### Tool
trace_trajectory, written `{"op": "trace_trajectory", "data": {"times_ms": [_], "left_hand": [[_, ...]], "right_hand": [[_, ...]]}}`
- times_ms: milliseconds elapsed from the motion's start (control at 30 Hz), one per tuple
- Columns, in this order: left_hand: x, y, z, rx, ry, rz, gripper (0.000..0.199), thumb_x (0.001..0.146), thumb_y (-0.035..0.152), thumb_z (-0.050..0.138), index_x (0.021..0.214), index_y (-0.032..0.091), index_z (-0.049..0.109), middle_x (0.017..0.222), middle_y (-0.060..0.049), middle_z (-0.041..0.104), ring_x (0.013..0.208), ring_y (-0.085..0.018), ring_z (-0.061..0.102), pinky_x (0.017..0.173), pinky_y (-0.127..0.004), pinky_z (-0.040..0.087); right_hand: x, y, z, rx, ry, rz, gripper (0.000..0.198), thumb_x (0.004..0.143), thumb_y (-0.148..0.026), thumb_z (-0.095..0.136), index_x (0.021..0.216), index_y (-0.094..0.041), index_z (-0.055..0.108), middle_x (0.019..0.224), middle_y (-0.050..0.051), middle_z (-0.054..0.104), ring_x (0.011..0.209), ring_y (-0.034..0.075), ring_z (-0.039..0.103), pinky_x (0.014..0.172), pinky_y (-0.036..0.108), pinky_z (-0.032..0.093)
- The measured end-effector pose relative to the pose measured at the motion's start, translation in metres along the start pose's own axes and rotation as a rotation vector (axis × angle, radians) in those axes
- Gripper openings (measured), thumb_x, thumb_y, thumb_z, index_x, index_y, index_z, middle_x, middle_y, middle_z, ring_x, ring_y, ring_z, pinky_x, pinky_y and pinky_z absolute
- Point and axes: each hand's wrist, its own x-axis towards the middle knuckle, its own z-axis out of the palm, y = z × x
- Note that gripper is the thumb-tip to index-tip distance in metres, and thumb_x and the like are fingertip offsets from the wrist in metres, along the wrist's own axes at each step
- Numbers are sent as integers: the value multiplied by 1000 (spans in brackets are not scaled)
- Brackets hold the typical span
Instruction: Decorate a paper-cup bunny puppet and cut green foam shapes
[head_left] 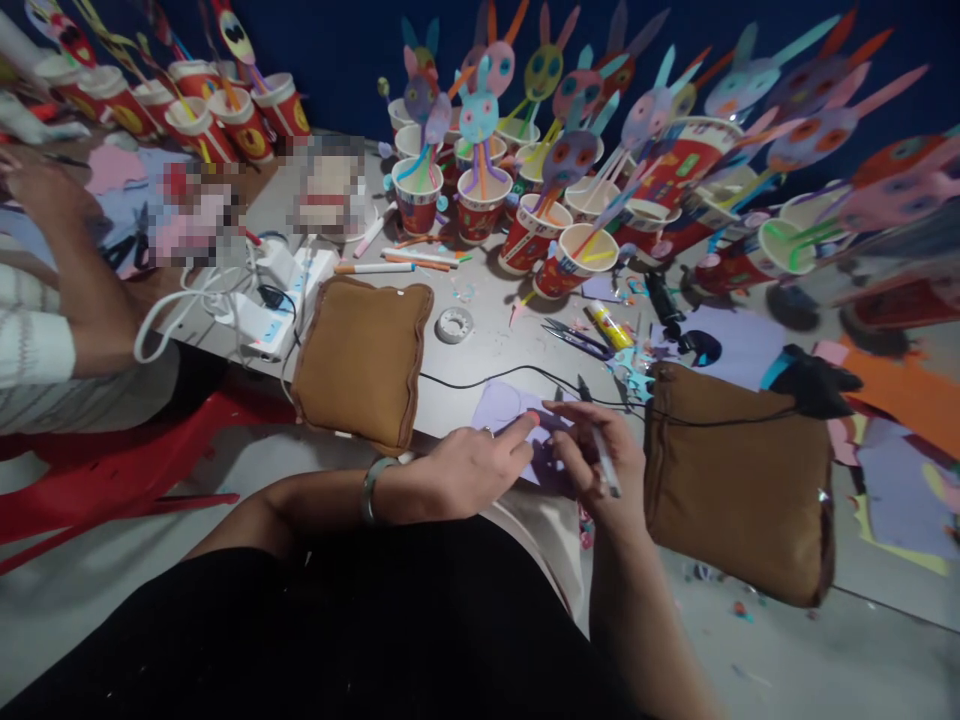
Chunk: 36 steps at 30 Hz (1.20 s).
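Observation:
A sheet of light purple paper (pixel 499 402) lies at the table's front edge, with faint curved lines drawn on it. My left hand (pixel 480 468) rests over its lower left part, index finger stretched out and pressing on the sheet. The other left fingers are partly hidden. Above the right side of the paper, my right hand (pixel 600 450) is closed around a slim pen (pixel 606 462) with a clear barrel. The pen's writing end is hidden by my fingers. Just beyond that hand, a small dark pointed thing (pixel 583 386) shows.
Brown cushions flank my hands, one left (pixel 360 360), one right (pixel 739 490). A black cable (pixel 495 378) crosses behind the paper. Beyond are a tape roll (pixel 454 325), scissors (pixel 576 340), a glue stick (pixel 611 325) and paper cups (pixel 577 262) with rabbit figures. Another person's arm (pixel 97 260) is left.

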Motion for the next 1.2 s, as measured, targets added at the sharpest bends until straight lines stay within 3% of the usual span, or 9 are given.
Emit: {"op": "trace_trajectory", "data": {"times_ms": [133,233,300,533,1200], "left_hand": [[0,-2,-1,-17,8,8,25,96,20,43,113,15,61,159,-13,35,60,-9,60,47,-30,40],[0,-5,-5,-33,-14,35,24,97,22,42,109,14,61,159,-14,36,62,-9,61,48,-29,40],[-1,-7,-8,-36,-33,52,24,98,23,41,106,13,61,158,-15,36,63,-10,62,49,-28,41],[-3,-8,-10,-57,-35,32,25,99,27,39,106,14,60,159,-12,37,67,-11,65,52,-27,46],[-2,-7,-19,-63,-106,18,28,100,28,40,111,14,61,160,-13,34,68,-12,66,52,-28,47]], "right_hand": [[-4,3,-4,314,229,110,26,97,-40,51,113,-21,59,86,5,74,45,11,55,50,29,51],[-5,3,-5,421,235,138,33,98,-44,43,113,-20,62,69,1,68,38,9,47,41,24,42],[-6,2,-5,370,214,153,33,97,-44,46,110,-20,64,68,0,66,40,9,49,39,23,39],[-11,6,0,-102,160,70,17,89,-35,61,95,-19,65,67,0,67,50,13,59,49,26,49],[-11,-4,0,-348,112,-105,14,90,-32,56,87,-21,64,65,0,68,52,15,61,52,28,48]]}}
